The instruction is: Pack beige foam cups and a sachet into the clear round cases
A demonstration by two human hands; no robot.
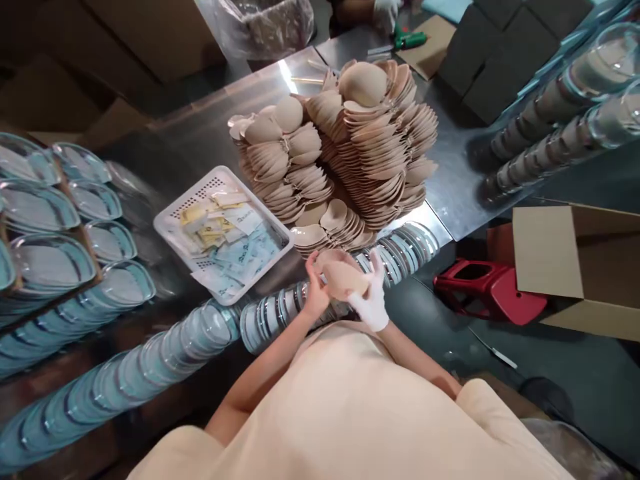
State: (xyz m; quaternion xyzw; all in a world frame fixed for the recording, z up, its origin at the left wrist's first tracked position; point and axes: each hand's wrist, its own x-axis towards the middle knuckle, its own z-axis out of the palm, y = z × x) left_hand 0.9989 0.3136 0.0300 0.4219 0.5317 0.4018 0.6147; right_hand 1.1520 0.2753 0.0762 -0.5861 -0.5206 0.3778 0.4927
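I observe one beige pad [344,279], teardrop-shaped, held in front of the body above the near edge of the steel table [450,193]. The left hand [317,288], bare, grips the pad's left end with fingers curled around it. The right hand [373,293], in a white glove, is closed on the pad's right end, thumb and fingers on either face as far as I can judge; the fingertips are partly blurred.

Just beyond the hands lies a row of clear plastic shells [400,250], stacked on edge along the table rim. A longer row of clear lids [150,360] runs down to the left. Behind these stands a large heap of beige pads [360,147], piled in fanned columns. To its left, touching the near rows, sits a white perforated basket [173,220] holding small white and yellow sachets [225,240].

Far left, cartons hold nested clear trays [45,260]. At right, a red stool [493,287] stands on the floor beside an open cardboard box [575,267]. At the top edge, another person's gloved hand [385,12] rests near a green tool [411,40].
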